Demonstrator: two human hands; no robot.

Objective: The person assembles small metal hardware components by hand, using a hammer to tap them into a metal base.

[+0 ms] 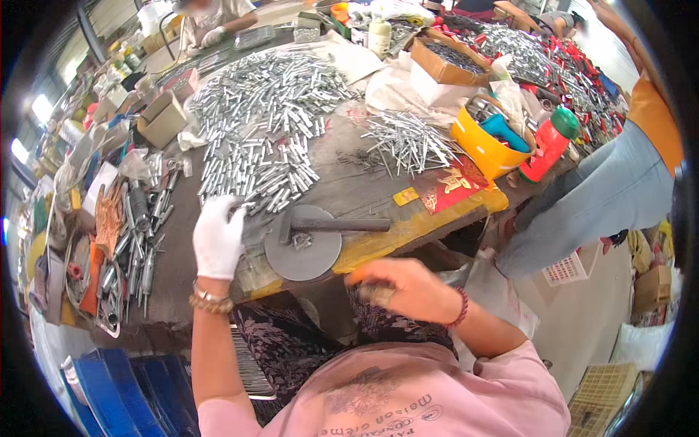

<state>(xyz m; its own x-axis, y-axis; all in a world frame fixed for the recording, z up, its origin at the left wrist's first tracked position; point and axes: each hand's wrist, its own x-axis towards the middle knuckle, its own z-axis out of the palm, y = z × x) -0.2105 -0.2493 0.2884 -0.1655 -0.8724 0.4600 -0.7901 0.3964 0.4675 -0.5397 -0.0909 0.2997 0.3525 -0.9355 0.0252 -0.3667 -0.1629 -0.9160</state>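
Note:
My left hand (218, 239), in a white glove, is at the near edge of a heap of short silver metal pins (269, 109). Its thumb and fingers close together there; what is between them is too small to make out. A round grey metal plate (306, 259) lies to its right on the table. The hammer (342, 224) rests across that plate, its head beside a few small metal bits (301, 241). Over the table's front edge hovers my bare right hand (408, 289), fingers curled and blurred, with an orange covering on one fingertip.
Thin metal rods (411, 142) lie beside a yellow tub (486, 142) and a red bottle (550, 146). Tools (142, 233) and an open cardboard box (162, 120) crowd the left. A person in jeans (582, 207) stands at right; another (215, 25) works across the table.

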